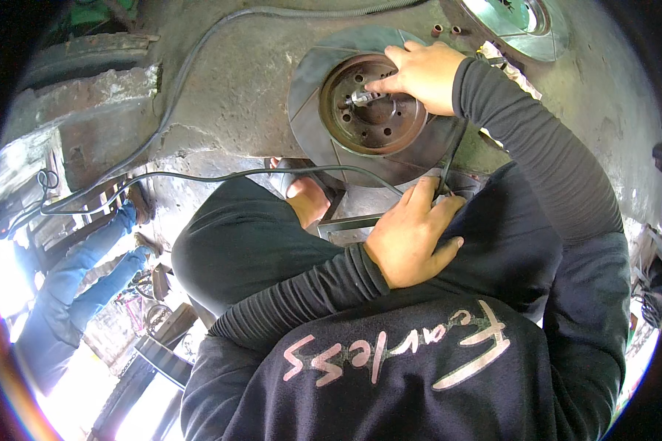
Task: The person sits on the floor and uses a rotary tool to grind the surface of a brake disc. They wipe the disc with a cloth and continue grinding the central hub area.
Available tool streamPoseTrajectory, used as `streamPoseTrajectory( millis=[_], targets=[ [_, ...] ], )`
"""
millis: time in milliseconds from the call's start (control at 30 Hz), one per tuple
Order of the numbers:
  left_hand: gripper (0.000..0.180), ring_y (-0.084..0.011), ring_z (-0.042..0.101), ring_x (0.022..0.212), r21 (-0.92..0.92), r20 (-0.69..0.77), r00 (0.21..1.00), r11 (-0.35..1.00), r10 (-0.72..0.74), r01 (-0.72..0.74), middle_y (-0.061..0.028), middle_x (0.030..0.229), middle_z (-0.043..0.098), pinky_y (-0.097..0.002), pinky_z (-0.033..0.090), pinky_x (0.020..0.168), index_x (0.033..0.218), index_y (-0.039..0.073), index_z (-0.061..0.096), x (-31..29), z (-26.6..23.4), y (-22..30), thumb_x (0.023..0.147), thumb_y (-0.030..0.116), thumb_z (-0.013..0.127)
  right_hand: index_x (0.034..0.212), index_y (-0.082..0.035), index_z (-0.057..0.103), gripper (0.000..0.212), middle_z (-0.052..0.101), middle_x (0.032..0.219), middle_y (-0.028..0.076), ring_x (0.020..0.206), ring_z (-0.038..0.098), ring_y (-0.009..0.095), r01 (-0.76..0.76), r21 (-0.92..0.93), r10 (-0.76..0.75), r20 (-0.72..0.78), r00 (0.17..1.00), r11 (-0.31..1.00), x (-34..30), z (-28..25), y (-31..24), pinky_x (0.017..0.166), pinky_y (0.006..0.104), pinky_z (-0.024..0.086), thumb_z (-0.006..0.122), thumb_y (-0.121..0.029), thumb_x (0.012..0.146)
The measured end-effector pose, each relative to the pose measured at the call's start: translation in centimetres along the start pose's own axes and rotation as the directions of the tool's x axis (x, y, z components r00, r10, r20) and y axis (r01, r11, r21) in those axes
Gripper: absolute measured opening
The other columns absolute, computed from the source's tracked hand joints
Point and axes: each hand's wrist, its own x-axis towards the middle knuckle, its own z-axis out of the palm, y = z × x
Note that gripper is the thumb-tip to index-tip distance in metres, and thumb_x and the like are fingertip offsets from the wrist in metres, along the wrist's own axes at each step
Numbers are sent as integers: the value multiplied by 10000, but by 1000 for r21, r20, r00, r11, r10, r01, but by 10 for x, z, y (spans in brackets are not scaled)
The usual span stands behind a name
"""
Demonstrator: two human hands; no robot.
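Note:
A slotted brake disc [307, 88] lies flat in front of me, its rusty brown hub [371, 132] facing up with bolt holes around it. My right hand [426, 73] reaches over the hub's far right side, fingers curled over a tool with a shiny metal nose [362, 96]. The tool's body is mostly hidden under the hand. From under my right wrist a black cable [460, 136] runs down to my left hand [412, 235]. The left hand rests at my lap, its fingers closed around the cable near the disc's lower edge.
A second disc [555, 37] lies at the far right, with two small reddish cylinders [446, 31] beside it. Grey hose [198, 51] crosses the concrete surface [250, 88]. Another person's legs in jeans [88, 279] show at the left. Under the disc's near edge is a metal frame [346, 223].

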Motion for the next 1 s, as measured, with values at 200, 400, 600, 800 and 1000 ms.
streamPoseTrajectory(
  millis=[200,400,600,800,1000],
  targets=[
    [522,-392,552,972,-12,7,1000,1000,-14,14,-229,1098,461,-428,481,839,1209,15,553,-1,0,0,741,145,744,1318,-337,598,584,550,1186,133,1045,594,318,1,2,-1,16,1000,1000,-2,1,-2,833,428,556,670,-119,781],
    [523,-397,549,968,-4,14,1000,1000,-10,10,-232,1096,458,-428,479,839,1213,17,551,-1,0,-1,744,148,743,1323,-329,595,587,553,1189,137,1043,594,321,15,-16,-15,27,1000,1000,-4,1,-4,834,432,553,697,-157,771],
    [519,-397,549,973,-1,17,1000,1000,-9,9,-234,1106,455,-428,478,842,1213,16,550,-1,0,-1,748,145,742,1337,-343,576,639,537,1134,136,1019,581,312,41,16,-41,21,999,999,-3,3,-2,799,428,553,646,-60,769],
    [524,-397,549,977,-11,22,1000,1000,-16,16,-233,1109,458,-428,478,847,1214,15,550,0,0,0,744,135,745,1335,-353,575,630,537,1152,136,1033,579,313,-2,0,2,23,1000,1000,-1,-4,-3,804,434,552,650,-73,776],
    [524,-397,552,985,-2,3,1000,1000,6,-6,-232,1109,459,-424,479,852,1213,14,550,-1,0,-2,742,133,745,1340,-346,572,652,546,1152,129,1045,581,314,5,13,-5,23,1000,1000,0,-4,-6,815,434,550,669,-62,761]
  ],
)
